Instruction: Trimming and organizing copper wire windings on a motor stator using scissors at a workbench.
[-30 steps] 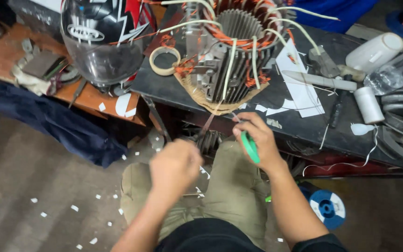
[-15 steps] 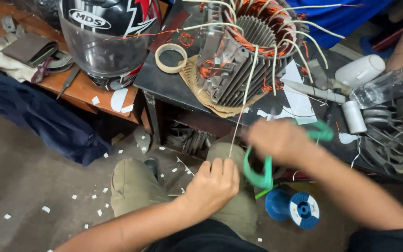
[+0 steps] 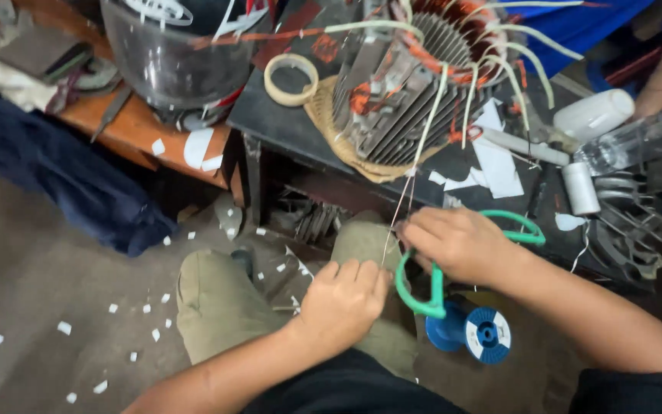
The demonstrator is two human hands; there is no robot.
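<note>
Closer in now than half a second back: the view has dropped toward the lap, both hands loom larger, and the helmet has slid half out at the top. The left hand [image 3: 344,299] is curled shut into a loose fist over the knee, knuckles up, fingertips tucked against a thin wire [image 3: 401,207] that runs up from it; whether it actually pinches the strand I cannot tell. Just right of it, nearly touching, the right hand [image 3: 457,244] is closed round green-handled scissors [image 3: 430,287], one loop hanging below the palm, the other poking out past the wrist; blades are hidden under the fingers. Below the right hand, a blue wire spool [image 3: 478,331] sits on the floor. Left of the left hand, bare floor strewn with white paper scraps [image 3: 147,308], plenty of room there. Up beyond both hands, the dark workbench edge [image 3: 285,134] cuts across, close above the knuckles. On it, the finned motor stator [image 3: 415,92] with orange windings and pale sleeved leads, the wire climbing to it. Beside that, a tape roll [image 3: 291,79], then the helmet visor [image 3: 170,61] farther left.
</note>
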